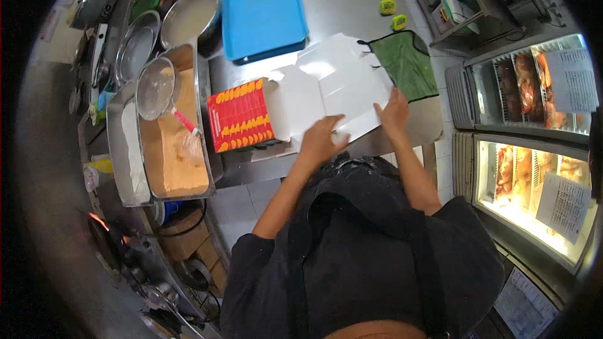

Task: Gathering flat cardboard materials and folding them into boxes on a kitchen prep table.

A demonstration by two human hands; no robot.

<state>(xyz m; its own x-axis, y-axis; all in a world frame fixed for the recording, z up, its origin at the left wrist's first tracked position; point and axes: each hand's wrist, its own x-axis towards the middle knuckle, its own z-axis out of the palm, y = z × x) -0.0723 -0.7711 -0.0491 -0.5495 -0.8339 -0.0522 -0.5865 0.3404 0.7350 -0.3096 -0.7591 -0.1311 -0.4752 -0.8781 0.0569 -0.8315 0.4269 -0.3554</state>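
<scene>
A white cardboard box blank with creased panels lies opened out on the steel table before me. My left hand is at its near edge, fingers and thumb closed about a small flap. At the near right corner my right hand grips the edge, thumb on the white face. To the left stands a red carton with orange and yellow print, its white inside turned toward the blank. Whether the two are joined I cannot tell.
Beyond lies a blue tray; a green cloth and two yellow-green timers are on the right. At left, metal pans hold orange and white powder, with a sieve on top. Lit glass-front fridges stand right.
</scene>
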